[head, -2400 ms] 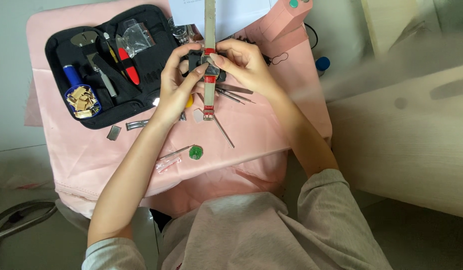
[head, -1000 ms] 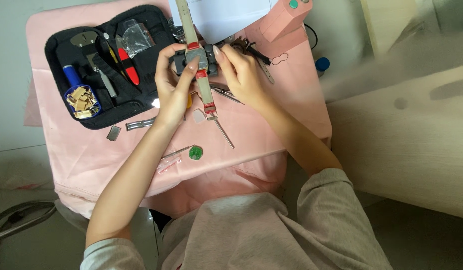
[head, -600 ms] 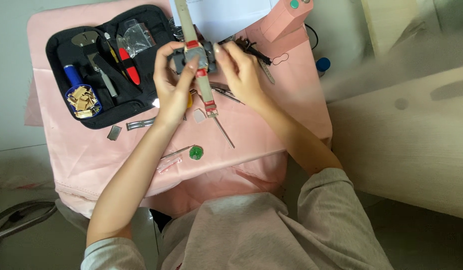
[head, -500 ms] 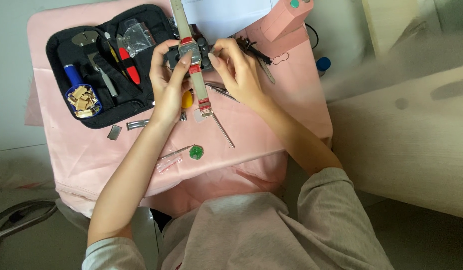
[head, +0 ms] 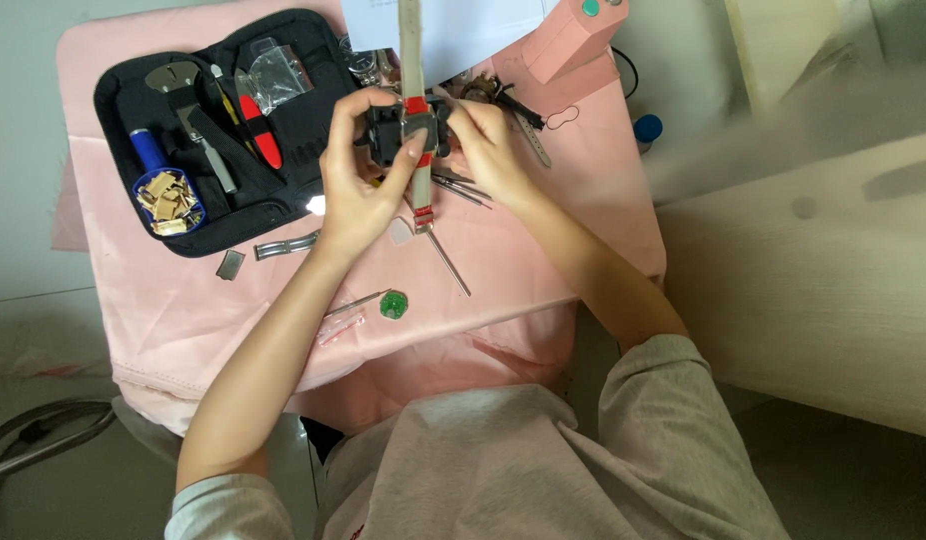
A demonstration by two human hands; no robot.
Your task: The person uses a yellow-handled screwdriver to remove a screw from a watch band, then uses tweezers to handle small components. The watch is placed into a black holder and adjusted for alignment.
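I note a black tool case (head: 218, 130) lying open on the pink-covered bench (head: 163, 300), left of the work, holding a red-handled tool (head: 261, 140) and a blue cup of tan pieces (head: 166, 198). A green disc (head: 393, 305) and a thin metal pin (head: 448, 262) lie below the work. My left hand (head: 358, 190) and right hand (head: 488, 150) pinch a black watch holder block (head: 403, 135) between them, raised above the bench; each grip is pressed against its sides. A tan strap with red bands (head: 413, 60) runs through it.
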